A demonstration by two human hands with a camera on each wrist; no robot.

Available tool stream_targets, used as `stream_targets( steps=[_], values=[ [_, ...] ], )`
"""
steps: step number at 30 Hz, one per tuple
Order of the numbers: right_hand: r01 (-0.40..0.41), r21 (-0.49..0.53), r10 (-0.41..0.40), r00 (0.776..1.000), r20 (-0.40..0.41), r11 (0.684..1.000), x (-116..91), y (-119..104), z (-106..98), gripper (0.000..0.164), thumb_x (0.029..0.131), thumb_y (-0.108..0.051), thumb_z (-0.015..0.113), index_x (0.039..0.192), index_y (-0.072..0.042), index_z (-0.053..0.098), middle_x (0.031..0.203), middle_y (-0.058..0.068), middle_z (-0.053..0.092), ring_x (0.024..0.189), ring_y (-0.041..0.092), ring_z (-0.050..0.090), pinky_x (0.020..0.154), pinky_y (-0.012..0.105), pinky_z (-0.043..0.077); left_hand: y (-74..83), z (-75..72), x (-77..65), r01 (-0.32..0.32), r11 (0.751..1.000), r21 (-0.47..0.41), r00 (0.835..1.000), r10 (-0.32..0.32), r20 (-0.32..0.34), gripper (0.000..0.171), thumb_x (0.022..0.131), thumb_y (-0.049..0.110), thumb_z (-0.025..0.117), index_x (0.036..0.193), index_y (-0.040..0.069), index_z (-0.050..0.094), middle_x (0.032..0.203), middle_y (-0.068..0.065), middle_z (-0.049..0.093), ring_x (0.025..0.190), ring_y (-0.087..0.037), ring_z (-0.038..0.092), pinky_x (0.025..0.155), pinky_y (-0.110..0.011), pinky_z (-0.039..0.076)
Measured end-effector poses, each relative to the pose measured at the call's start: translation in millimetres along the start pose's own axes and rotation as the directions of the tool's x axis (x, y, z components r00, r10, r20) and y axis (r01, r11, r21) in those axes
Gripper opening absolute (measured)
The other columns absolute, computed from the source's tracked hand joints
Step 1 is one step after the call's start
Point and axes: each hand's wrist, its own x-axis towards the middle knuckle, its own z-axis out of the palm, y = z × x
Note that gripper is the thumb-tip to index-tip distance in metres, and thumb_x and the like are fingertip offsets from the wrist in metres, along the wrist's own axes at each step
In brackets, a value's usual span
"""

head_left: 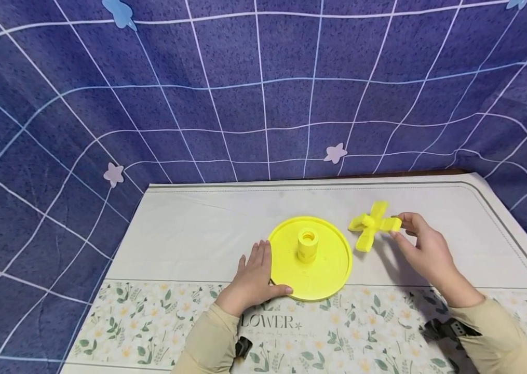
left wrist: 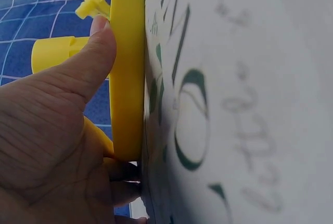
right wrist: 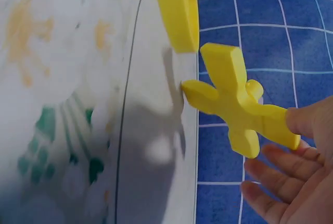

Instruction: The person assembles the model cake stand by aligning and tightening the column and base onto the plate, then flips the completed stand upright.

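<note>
A blue cloth (head_left: 34, 156) with pale grid lines hangs at the left and along the far side of the table (head_left: 188, 218), whose near part carries a flowered band (head_left: 151, 322). The left hand (head_left: 254, 278) lies against the left and near-left rim of a round yellow base (head_left: 324, 270), its fingers straight and together along the edge, its thumb spread away and laid over the rim. The base sits flat on the table near the middle, a hollow post (head_left: 307, 246) standing upright at its centre. Just right of it and slightly farther, a yellow four-armed piece (head_left: 372, 223) with a short stub (right wrist: 254, 89) tilts over the table; whether its lowest tip touches is unclear. At the right, the right hand (head_left: 431, 254) pinches the piece's right arm between thumb and finger, the other fingers loosely bent.
</note>
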Motion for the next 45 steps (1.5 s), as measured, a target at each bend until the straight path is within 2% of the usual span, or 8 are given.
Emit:
stream_targets(
  steps=[2,5,8,14,31,35,40,45],
  values=[
    [0.029,0.03,-0.028,0.999,-0.03,0.999,0.9,-3.5,1.8,0.034,0.092,-0.008,0.066,0.122,0.002,0.053,0.112,0.026,0.065,0.099,0.043,0.063,0.066,0.029,0.044,0.0,0.1,-0.3,0.0,1.0,-0.003,1.0,0.0,0.001,0.116,0.082,0.062,0.067,0.154,-0.005,0.005,0.161,-0.022,0.005,0.148,-0.035,0.002,0.115,-0.059,0.008],
    [0.084,0.044,-0.08,0.994,-0.074,0.996,1.5,-8.2,3.2,0.036,0.092,-0.005,0.066,0.124,0.002,0.053,0.111,0.023,0.066,0.097,0.039,0.064,0.063,0.02,0.041,0.0,0.4,-0.6,-0.004,1.0,0.002,1.0,0.004,-0.001,0.116,0.082,0.062,0.067,0.154,-0.005,0.005,0.161,-0.023,0.005,0.148,-0.036,0.003,0.115,-0.06,0.009],
    [0.139,0.054,-0.132,0.984,-0.124,0.989,2.3,-13.6,3.4,0.037,0.09,-0.002,0.067,0.125,0.001,0.056,0.111,0.018,0.067,0.094,0.022,0.064,0.058,0.015,0.038,-0.2,0.8,-0.5,-0.006,1.0,0.01,1.0,0.006,-0.004,0.116,0.082,0.062,0.067,0.154,-0.006,0.005,0.16,-0.023,0.006,0.148,-0.036,0.003,0.114,-0.06,0.009],
    [0.235,0.112,-0.216,0.963,-0.16,0.965,6.4,-30.5,3.9,0.035,0.086,0.007,0.068,0.121,0.002,0.06,0.108,0.014,0.068,0.094,-0.009,0.055,0.075,0.008,0.043,-0.4,0.5,-0.8,-0.004,1.0,0.007,1.0,0.004,-0.002,0.116,0.082,0.061,0.067,0.154,-0.005,0.005,0.16,-0.023,0.006,0.148,-0.036,0.003,0.115,-0.06,0.009],
    [0.425,0.175,-0.412,0.905,-0.108,0.888,25.4,-78.5,21.3,0.04,0.084,0.007,0.069,0.123,0.001,0.062,0.114,0.012,0.067,0.095,0.016,0.061,0.086,0.025,0.048,0.0,-0.2,-0.7,0.001,1.0,-0.007,1.0,-0.001,0.002,0.116,0.082,0.061,0.067,0.154,-0.004,0.005,0.161,-0.021,0.004,0.148,-0.035,0.002,0.115,-0.06,0.007],
    [0.494,0.126,-0.487,0.869,-0.085,0.86,29.6,-93.0,30.0,0.033,0.094,-0.01,0.065,0.125,-0.001,0.061,0.111,0.011,0.067,0.096,0.022,0.062,0.086,0.033,0.048,-1.4,0.8,-0.7,0.002,1.0,-0.002,1.0,-0.002,0.003,0.116,0.082,0.062,0.066,0.154,-0.004,0.004,0.161,-0.021,0.003,0.148,-0.035,0.002,0.115,-0.059,0.008],
    [0.602,0.041,-0.597,0.797,-0.089,0.797,35.8,-105.8,42.2,0.042,0.103,-0.034,0.046,0.125,-0.001,0.06,0.108,0.011,0.067,0.097,0.027,0.062,0.081,0.045,0.052,-1.8,1.9,-0.6,0.003,1.0,0.001,1.0,-0.003,0.004,0.117,0.082,0.062,0.066,0.154,-0.005,0.003,0.161,-0.022,0.002,0.148,-0.035,0.001,0.115,-0.059,0.006],
    [0.67,-0.044,-0.672,0.739,-0.059,0.741,37.7,-113.5,48.0,0.044,0.105,-0.034,0.04,0.125,-0.001,0.06,0.107,0.01,0.066,0.096,0.027,0.061,0.078,0.043,0.054,-0.4,1.0,-0.9,0.003,1.0,0.002,1.0,-0.003,0.006,0.117,0.082,0.062,0.066,0.154,-0.006,0.003,0.161,-0.022,0.002,0.148,-0.036,0.001,0.115,-0.06,0.006]
  ],
)
